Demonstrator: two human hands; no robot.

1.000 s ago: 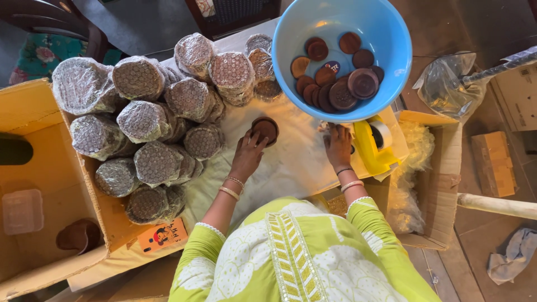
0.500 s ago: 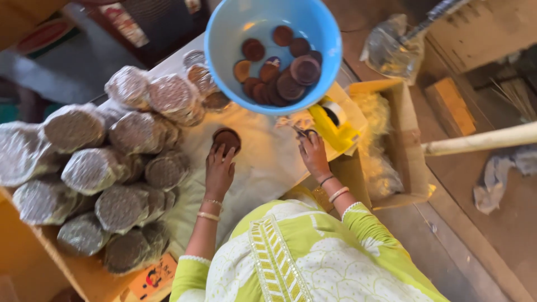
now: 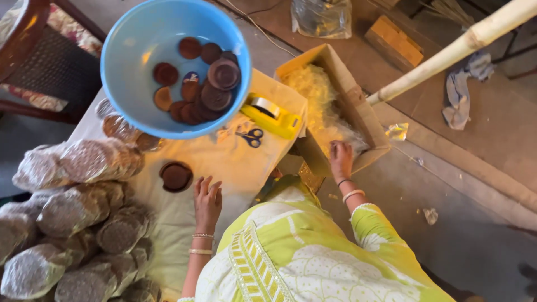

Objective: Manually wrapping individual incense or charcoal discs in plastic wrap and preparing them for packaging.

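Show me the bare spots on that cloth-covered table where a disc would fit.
Bare cloth lies between the blue bowl, the scissors and the left hand, beside the lone brown disc. A narrower strip runs along the left forearm. The left side is crowded with wrapped bundles; the tape dispenser fills the far corner.

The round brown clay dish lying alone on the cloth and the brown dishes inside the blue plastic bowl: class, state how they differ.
The lone brown clay dish lies singly on the pale cloth, beside the left hand; the brown dishes in the blue plastic bowl are many, piled and overlapping. The lone one lies flat, open side up; several in the bowl tilt. Both are round, brown and shallow.
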